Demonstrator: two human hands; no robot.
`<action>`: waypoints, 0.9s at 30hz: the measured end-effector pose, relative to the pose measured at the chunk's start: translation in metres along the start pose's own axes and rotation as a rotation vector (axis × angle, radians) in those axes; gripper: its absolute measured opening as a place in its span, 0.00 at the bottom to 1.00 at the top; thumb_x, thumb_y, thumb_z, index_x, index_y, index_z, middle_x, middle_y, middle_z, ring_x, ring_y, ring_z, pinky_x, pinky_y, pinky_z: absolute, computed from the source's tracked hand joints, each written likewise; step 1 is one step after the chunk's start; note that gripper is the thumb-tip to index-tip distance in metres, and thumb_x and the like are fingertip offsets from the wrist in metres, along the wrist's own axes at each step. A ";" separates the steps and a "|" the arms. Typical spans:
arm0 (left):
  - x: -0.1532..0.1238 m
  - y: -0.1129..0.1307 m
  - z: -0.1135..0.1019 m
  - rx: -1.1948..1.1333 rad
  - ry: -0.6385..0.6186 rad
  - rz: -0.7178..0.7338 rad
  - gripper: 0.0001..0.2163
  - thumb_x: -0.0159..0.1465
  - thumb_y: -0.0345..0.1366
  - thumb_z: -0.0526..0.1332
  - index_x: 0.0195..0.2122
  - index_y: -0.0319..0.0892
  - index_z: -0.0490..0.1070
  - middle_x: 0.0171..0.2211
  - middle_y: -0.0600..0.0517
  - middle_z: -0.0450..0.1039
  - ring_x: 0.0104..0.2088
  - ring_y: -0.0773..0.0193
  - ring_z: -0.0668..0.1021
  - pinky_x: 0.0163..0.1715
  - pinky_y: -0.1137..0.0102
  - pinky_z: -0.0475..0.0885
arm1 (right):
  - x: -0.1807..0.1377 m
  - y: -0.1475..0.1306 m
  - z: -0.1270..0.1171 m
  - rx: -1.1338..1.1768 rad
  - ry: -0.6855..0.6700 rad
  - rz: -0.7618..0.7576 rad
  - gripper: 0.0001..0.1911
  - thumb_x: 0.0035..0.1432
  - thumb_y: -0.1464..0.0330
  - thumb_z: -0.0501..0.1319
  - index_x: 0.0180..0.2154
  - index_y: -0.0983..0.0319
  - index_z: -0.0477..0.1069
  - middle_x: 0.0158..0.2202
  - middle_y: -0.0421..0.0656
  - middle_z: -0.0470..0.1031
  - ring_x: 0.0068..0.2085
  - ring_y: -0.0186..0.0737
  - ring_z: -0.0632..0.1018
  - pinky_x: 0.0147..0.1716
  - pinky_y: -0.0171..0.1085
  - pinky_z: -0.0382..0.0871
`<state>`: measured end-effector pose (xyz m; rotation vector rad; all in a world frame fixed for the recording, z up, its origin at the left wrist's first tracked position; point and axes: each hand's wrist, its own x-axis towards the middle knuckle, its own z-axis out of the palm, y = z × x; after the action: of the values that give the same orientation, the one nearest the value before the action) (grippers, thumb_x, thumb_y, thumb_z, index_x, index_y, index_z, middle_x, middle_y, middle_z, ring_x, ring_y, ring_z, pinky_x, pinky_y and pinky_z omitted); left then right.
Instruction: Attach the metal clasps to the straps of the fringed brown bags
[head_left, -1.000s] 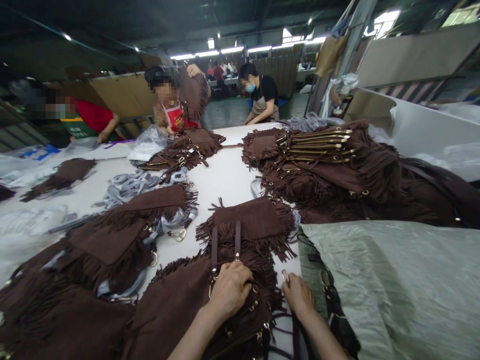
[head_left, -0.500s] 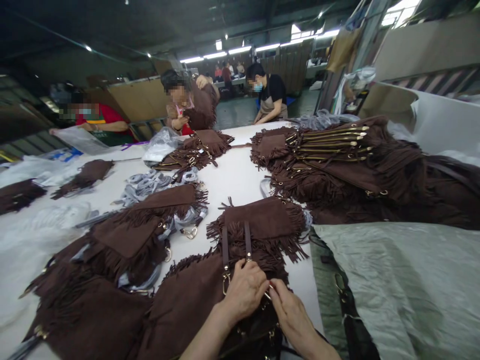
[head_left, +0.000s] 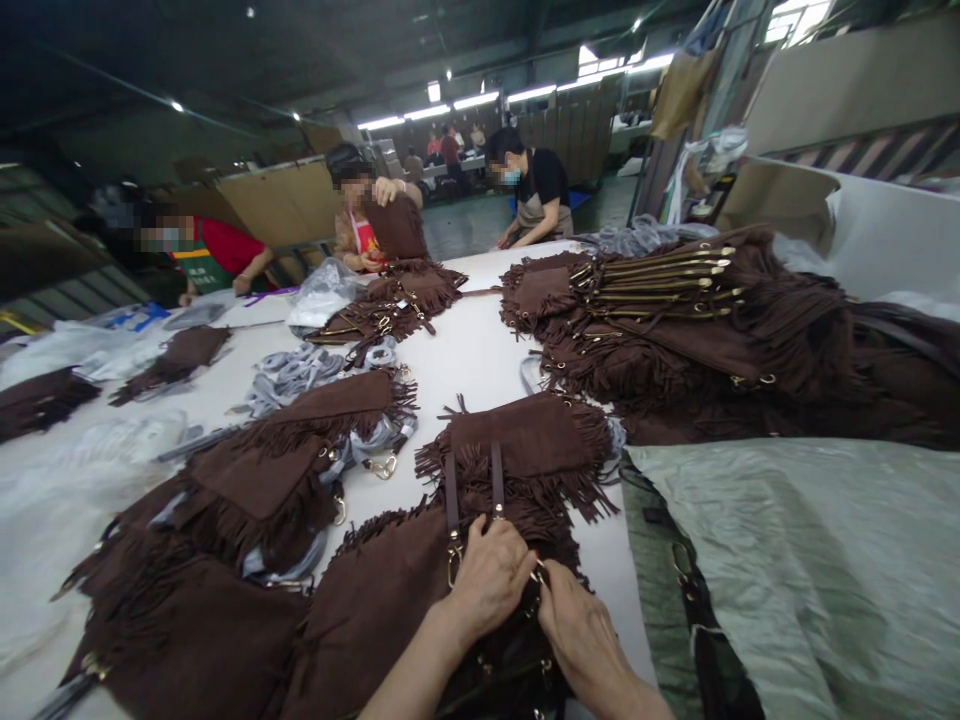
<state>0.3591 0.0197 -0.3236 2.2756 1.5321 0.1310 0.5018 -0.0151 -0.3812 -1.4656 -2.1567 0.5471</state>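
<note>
At the near edge of the table lies a dark brown suede bag (head_left: 375, 590). Two brown straps (head_left: 496, 480) run down toward me from a fringed flap bag (head_left: 517, 435). My left hand (head_left: 491, 575) is closed over the lower end of the right-hand strap, its fingers hiding that end. The other strap ends in a gold snap hook (head_left: 454, 565), loose beside my left wrist. My right hand (head_left: 581, 620) pinches a small gold metal clasp (head_left: 537, 574) against my left fingertips. Several gold fittings show dimly below my hands.
Brown fringed bags with gold zippers (head_left: 660, 275) are piled at right. A pale green plastic sheet (head_left: 795, 560) covers the near right. More bags (head_left: 255, 470) and grey-wrapped straps (head_left: 289, 380) lie at left. Co-workers stand across the table (head_left: 472, 345).
My right hand has shifted slightly, and more of the gold clasp shows between my hands. Across the table, a co-worker has lowered a brown bag; another co-worker's clear plastic is down on the table.
</note>
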 end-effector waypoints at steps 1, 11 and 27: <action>-0.003 0.001 0.000 0.012 0.028 0.023 0.12 0.64 0.32 0.46 0.28 0.42 0.66 0.30 0.54 0.70 0.39 0.65 0.69 0.51 0.53 0.53 | -0.001 0.004 -0.002 0.007 -0.006 0.049 0.11 0.58 0.73 0.43 0.40 0.62 0.58 0.30 0.43 0.72 0.30 0.39 0.75 0.27 0.35 0.66; -0.005 0.013 0.007 0.075 -0.013 -0.016 0.05 0.56 0.37 0.58 0.27 0.43 0.70 0.34 0.53 0.70 0.43 0.60 0.67 0.55 0.47 0.41 | -0.003 0.021 -0.001 -0.058 0.039 0.127 0.10 0.57 0.72 0.42 0.37 0.62 0.60 0.26 0.43 0.73 0.27 0.40 0.76 0.23 0.34 0.64; -0.016 0.010 0.033 0.109 0.169 0.008 0.06 0.60 0.32 0.54 0.31 0.46 0.70 0.35 0.56 0.72 0.43 0.62 0.67 0.55 0.49 0.40 | -0.012 0.025 0.009 -0.102 0.102 0.058 0.08 0.57 0.73 0.42 0.36 0.60 0.57 0.24 0.41 0.71 0.24 0.39 0.75 0.21 0.34 0.65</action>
<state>0.3715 -0.0068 -0.3482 2.4099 1.6510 0.2542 0.5195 -0.0178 -0.4044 -1.5794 -2.0955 0.3779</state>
